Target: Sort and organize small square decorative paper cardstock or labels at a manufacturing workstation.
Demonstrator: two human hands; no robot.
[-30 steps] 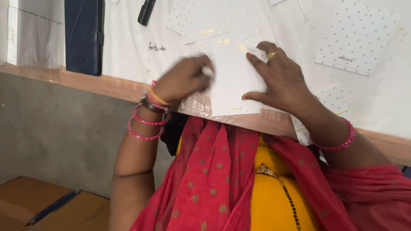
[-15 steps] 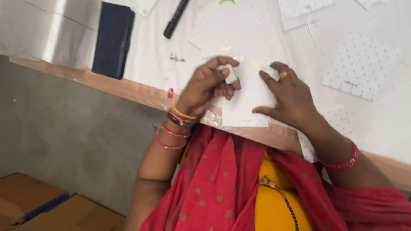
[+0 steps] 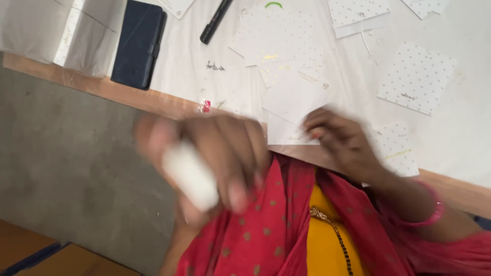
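Left hand (image 3: 215, 163) raised close to the camera, heavily blurred, off the worktop (image 3: 460, 117); fingers (image 3: 238, 191) curled around a small white cylindrical object (image 3: 190, 176), which sits in the palm, held over the red dotted garment (image 3: 255, 230). Exact kind of the object not discernible through the blur.

Right hand (image 3: 340, 140) at the near edge of the worktop, fingers pressed down on the lower corner of a white dotted card (image 3: 291, 110); whether pinching or merely pressing cannot be told. Card lying flat, its lower edge at the wooden rim.

Further white dotted cards (image 3: 417, 76) scattered over the white worktop, well apart from both hands. Black marker (image 3: 216, 21) at the far side. Dark blue case (image 3: 139, 43) at the left, beside a translucent box (image 3: 38, 33). Small red-and-clear scrap (image 3: 204, 106) near the rim.
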